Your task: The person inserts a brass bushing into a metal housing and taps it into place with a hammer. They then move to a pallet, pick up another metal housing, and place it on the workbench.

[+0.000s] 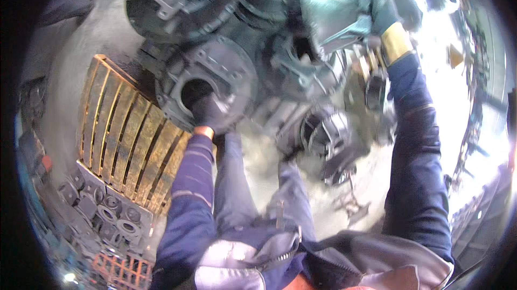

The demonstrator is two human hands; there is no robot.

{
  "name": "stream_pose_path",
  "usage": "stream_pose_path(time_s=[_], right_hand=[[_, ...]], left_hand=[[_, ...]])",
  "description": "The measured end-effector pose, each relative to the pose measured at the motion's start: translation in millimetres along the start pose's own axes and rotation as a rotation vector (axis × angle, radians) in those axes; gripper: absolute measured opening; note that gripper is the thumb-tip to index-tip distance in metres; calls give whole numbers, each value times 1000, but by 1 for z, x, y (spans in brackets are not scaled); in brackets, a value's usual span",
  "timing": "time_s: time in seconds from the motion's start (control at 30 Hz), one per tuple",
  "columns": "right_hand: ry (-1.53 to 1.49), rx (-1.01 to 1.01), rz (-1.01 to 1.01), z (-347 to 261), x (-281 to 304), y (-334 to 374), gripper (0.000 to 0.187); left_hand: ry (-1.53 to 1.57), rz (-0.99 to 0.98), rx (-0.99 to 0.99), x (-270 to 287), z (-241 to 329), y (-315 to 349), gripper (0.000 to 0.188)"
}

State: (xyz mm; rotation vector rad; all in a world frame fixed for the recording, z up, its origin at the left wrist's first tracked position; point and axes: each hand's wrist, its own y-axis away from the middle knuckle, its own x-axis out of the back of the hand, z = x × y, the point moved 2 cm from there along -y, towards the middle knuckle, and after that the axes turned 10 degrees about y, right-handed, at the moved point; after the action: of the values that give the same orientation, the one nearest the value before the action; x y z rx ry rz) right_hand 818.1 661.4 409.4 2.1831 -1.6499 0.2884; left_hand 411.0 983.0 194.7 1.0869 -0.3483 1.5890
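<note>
My left hand (207, 112), in a dark glove, reaches to the central hole of a round grey cast-metal housing (229, 58). Its fingers merge with the dark opening, so their grip is hidden. My right arm stretches far forward. In a dark glove with a yellow cuff, my right hand (381, 10) is closed on the right edge of a large grey-green metal casting (334, 13), whose upper face shines in the light. Below that casting, another housing (304, 69) with an opening lies blurred.
More round housings (183, 2) lie at the far left. A ribbed round part (325, 131) sits on the floor by my right foot. To my left is a slatted wooden pallet (129, 139), with several small metal parts (105, 212) and an orange crate (124, 270) nearer me.
</note>
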Motion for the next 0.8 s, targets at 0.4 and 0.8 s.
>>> stream_pose_path(time_s=[0.4,0.8], right_hand=[[237,-77,-212,140,162,358,35],[899,-845,35,450,214,507,40]], left_hand=[[-21,17,34,-26,-31,-14,74],[-138,68,-12,-21,-57,-19,45]])
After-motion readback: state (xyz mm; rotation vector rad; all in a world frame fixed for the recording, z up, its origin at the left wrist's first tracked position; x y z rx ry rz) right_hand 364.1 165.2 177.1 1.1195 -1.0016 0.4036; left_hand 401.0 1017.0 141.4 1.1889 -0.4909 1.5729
